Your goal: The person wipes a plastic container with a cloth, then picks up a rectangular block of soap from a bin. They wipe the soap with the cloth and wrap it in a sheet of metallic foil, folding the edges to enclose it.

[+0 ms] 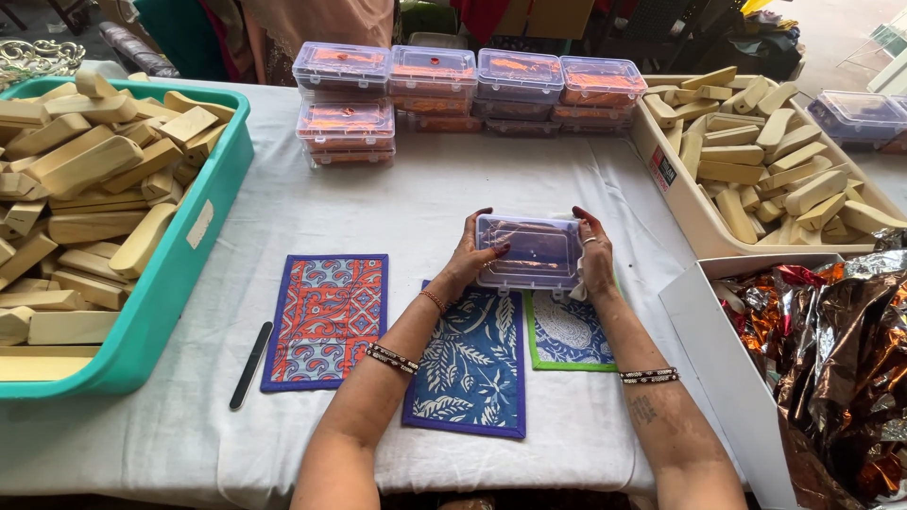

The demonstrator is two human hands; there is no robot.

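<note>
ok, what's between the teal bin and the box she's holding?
Head view: bare white tablecloth, nothing else. The orange patterned mat and black file lie nearer the camera, off the line from teal bin to the clear box held by both hands.

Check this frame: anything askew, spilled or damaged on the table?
Nothing stands out. Both hands, left hand and right hand, hold a clear lidded box level; the patterned mats lie flat and the stacked boxes sit squarely.

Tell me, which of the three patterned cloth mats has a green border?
The small mat lying farthest right, partly under the right hand and the clear box. The red-orange mat and the blue leaf-print mat both have dark blue borders.
</note>
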